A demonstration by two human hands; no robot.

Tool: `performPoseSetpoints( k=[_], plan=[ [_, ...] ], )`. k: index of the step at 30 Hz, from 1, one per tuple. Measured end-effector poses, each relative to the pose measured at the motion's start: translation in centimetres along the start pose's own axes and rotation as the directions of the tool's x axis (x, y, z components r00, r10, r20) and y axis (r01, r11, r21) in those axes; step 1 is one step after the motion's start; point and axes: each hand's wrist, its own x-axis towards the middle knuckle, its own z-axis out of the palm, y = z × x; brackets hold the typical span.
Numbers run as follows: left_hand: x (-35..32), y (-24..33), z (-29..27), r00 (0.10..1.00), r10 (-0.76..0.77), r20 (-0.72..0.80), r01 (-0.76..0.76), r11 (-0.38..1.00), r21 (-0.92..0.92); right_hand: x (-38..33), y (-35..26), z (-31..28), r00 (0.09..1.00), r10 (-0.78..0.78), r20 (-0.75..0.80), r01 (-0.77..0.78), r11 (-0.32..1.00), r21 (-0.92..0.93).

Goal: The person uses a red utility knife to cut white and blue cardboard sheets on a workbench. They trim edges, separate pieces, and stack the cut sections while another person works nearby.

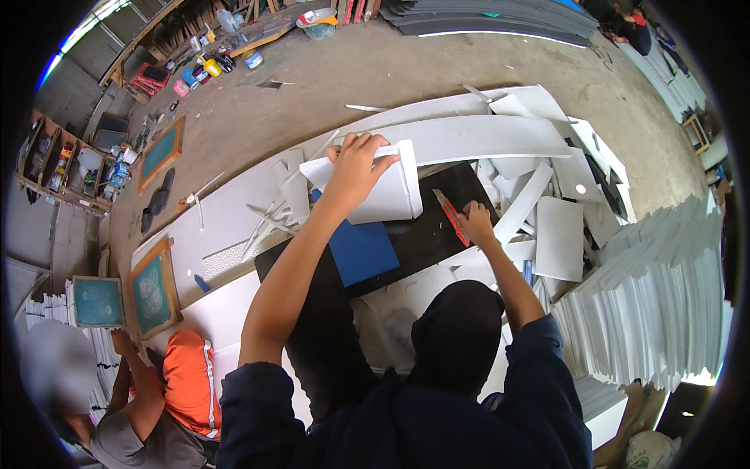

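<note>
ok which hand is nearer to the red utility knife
Right: the right hand is at the handle of the red utility knife; the left hand is farther off, to its upper left, holding a white board.

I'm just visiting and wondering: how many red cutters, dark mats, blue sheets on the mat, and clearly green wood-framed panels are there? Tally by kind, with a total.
Red cutter, at the right hand: 1
Dark mat: 1
Blue sheet, on the mat: 1
Green wood-framed panels, over on the left: 3
Total: 6
</note>
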Motion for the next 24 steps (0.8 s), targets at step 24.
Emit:
performPoseSetpoints(
  k=[24],
  plan=[
    [0.4, 0.1, -1.8, 0.998, 0.004, -0.070, 0.003, 0.996, 0.087, -2.9, -17.2, -16.9, 0.996, -0.084, -0.031, 0.089, 0.912, 0.400]
  ],
)
